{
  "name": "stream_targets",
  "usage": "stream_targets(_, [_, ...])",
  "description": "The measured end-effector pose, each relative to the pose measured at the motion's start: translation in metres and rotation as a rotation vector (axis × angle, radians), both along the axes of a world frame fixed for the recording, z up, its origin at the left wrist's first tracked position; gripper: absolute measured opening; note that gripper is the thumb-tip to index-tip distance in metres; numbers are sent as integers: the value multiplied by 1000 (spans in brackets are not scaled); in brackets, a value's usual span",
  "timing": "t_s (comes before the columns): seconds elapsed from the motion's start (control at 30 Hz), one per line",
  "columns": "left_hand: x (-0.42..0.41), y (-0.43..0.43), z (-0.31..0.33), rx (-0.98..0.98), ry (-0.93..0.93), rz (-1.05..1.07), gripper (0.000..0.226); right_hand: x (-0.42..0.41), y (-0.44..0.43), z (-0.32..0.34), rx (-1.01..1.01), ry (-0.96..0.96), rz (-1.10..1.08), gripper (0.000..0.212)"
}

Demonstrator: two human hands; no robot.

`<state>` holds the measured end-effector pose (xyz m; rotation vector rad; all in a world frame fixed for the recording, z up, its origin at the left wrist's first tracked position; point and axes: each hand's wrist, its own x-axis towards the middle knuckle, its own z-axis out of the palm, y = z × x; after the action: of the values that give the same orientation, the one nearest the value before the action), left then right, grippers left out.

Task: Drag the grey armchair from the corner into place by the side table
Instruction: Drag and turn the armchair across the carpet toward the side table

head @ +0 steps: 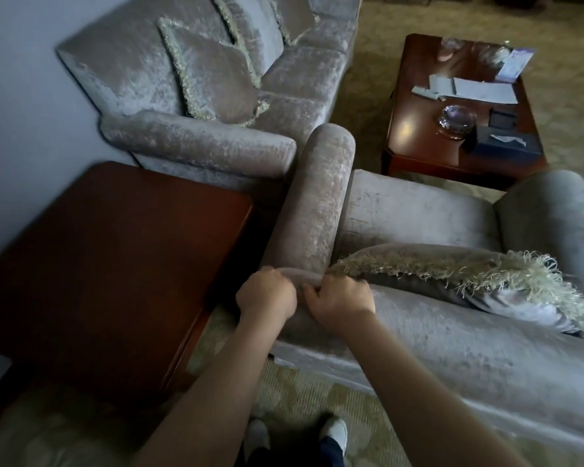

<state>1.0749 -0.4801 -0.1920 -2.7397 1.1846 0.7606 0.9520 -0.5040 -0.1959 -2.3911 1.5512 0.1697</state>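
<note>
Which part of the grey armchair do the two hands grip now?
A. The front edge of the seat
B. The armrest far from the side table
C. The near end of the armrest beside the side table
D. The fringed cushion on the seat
C: the left hand and the right hand both curl round the near end of the armrest of the grey armchair, beside the side table.

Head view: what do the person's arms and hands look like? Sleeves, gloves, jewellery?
Left hand and right hand are bare: no gloves, rings or watch show. The left forearm and right forearm are uncovered to the frame's bottom edge; no sleeve is in view.
</note>
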Motion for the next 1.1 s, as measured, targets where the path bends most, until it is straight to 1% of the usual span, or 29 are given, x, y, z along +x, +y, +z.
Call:
stream_targets(0.1, [5,32,-7,3,-13,-58,37,-1,28,-3,-15,-70,-5,53])
stream_targets(0.17, [9,40,-12,-43,-15,-108,37,-1,36,-3,-45,-103,-38,51])
stream_targets(0.23, [12,36,-10,-104,15,-99,35,0,33,-3,-79,-104,-62,51])
stream_targets(0.37, [17,24,-8,-70,79,-33,44,4,28,-7,-135,-110,-77,49])
stream_targets(0.47, [18,23,-10,-60,81,-77,45,2,27,-10,-160,-107,-94,48])
stream_targets(0.6, [20,18,-3,56,29,-199,48,4,29,-9,-172,-114,-127,51])
stream_targets(0.7, [15,14,12,205,-124,-414,46,4,31,-2,-151,-114,-149,49])
stream_targets(0.8, [6,10,28,291,-218,-481,48,4,31,3,-80,-129,-163,42])
stream_targets(0.87, [-5,5,35,246,-253,-531,52,-1,24,9,71,-215,-200,40])
stream_targets(0.9, [-14,2,35,204,-246,-557,51,-6,19,13,139,-264,-214,41])
stream_targets(0.93, [-26,-2,34,154,-216,-583,49,-16,14,17,165,-293,-210,42])
stream_targets(1.0, [-59,-7,34,54,-115,-646,46,-47,7,22,111,-268,-209,42])
stream_targets(1.1, [-133,-8,29,-71,-28,-775,48,-121,9,22,0,-267,-314,42])
